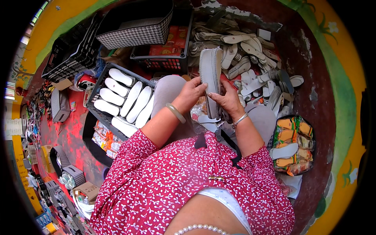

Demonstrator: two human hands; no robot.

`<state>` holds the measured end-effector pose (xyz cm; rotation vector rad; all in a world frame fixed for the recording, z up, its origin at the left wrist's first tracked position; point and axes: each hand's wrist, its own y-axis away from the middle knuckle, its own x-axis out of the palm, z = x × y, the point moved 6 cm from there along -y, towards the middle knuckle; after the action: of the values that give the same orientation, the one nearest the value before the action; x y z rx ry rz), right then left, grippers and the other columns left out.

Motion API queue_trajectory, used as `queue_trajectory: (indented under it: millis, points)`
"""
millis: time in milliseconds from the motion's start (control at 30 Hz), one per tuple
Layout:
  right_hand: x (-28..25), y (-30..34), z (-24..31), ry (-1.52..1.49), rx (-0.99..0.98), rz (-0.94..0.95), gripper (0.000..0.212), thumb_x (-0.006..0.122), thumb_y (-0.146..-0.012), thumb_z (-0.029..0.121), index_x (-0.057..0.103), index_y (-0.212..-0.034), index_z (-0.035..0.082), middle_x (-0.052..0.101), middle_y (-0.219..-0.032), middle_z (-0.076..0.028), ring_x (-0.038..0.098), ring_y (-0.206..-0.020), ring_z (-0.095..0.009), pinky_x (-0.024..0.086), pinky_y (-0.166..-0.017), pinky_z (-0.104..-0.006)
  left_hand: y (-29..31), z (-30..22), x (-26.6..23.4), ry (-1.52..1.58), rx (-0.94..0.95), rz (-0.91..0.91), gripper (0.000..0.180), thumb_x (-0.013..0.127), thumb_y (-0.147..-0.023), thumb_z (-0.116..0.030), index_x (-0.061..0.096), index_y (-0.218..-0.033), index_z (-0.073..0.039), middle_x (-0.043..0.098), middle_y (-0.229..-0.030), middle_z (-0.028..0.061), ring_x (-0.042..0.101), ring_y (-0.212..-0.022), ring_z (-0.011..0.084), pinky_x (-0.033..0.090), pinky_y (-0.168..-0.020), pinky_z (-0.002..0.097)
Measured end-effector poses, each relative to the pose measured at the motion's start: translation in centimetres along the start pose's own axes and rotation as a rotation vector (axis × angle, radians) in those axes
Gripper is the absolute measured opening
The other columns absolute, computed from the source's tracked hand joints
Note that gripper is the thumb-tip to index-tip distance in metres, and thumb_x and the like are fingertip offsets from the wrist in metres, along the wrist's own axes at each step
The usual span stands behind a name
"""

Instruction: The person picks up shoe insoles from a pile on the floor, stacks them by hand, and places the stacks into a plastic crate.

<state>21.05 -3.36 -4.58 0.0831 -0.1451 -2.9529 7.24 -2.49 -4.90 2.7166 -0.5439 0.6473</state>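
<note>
Upright above my lap is a long grey shoe sole (212, 76), thick and layered, with a stitched rim. My left hand (191, 93) closes on its left edge, fingers bent and thumb against the surface. From the right, my right hand (228, 102) grips the lower part, thumb on the front and fingers behind it. Whether it is one sole or a pair pressed together, I cannot tell. Below the hands, a pale insole (208, 120) and clear plastic lie between my knees.
At left, a dark crate (94, 103) holds several white insoles (133, 93). A heap of grey soles and insoles (250, 49) fills the far right. Black crates (70, 55) and a checked basket (135, 32) stand behind. Packaged orange insoles (288, 135) sit at right in a basket.
</note>
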Motion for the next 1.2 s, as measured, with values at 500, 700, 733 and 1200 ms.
queue_trajectory:
  millis: [500, 700, 733, 1200]
  points:
    - [-0.4, 0.9, 1.9, -0.267, 0.098, 0.057, 0.064, 0.075, -0.071, 0.021, 0.046, -0.122, -0.007, 0.06, -0.106, -0.014, 0.058, -0.092, -0.019, 0.046, -0.081, -0.0294, -0.1, -0.7, -0.7, -0.145, 0.01, -0.111, 0.031, 0.058, -0.082, -0.008, 0.051, -0.112, -0.002, 0.06, -0.09, 0.0024, 0.054, -0.069, 0.0079, 0.041, -0.056, 0.0208]
    - [-4.2, 0.5, 2.3, 0.199, 0.083, -0.172, 0.064, 0.073, -0.069, 0.021, 0.048, -0.122, -0.004, 0.063, -0.102, -0.013, 0.06, -0.089, -0.018, 0.047, -0.08, -0.0292, 1.2, -2.6, -0.7, -0.03, -0.093, 0.005, 0.04, 0.058, -0.079, -0.004, 0.049, -0.118, 0.001, 0.062, -0.1, 0.0076, 0.061, -0.084, 0.0141, 0.049, -0.076, 0.0262]
    - [-4.8, 0.5, 2.1, 0.324, 0.093, -0.212, 0.062, 0.072, -0.068, 0.021, 0.049, -0.12, -0.004, 0.064, -0.1, -0.016, 0.062, -0.09, -0.021, 0.047, -0.08, -0.0297, 2.0, -4.1, 0.4, 0.093, -0.148, 0.069, 0.045, 0.058, -0.077, -0.002, 0.047, -0.121, 0.003, 0.062, -0.105, 0.0105, 0.061, -0.094, 0.0172, 0.047, -0.088, 0.0301]
    - [-5.1, -0.2, -0.7, 0.067, 0.084, -0.248, 0.045, 0.07, -0.076, 0.018, 0.054, -0.114, 0.0, 0.056, -0.084, -0.001, 0.05, -0.068, -0.006, 0.041, -0.062, -0.0183, 9.4, -11.9, -13.0, 0.326, 0.254, -0.215, 0.03, 0.053, -0.085, -0.002, 0.051, -0.115, -0.003, 0.063, -0.096, 0.0053, 0.06, -0.073, 0.0106, 0.043, -0.053, 0.0191]
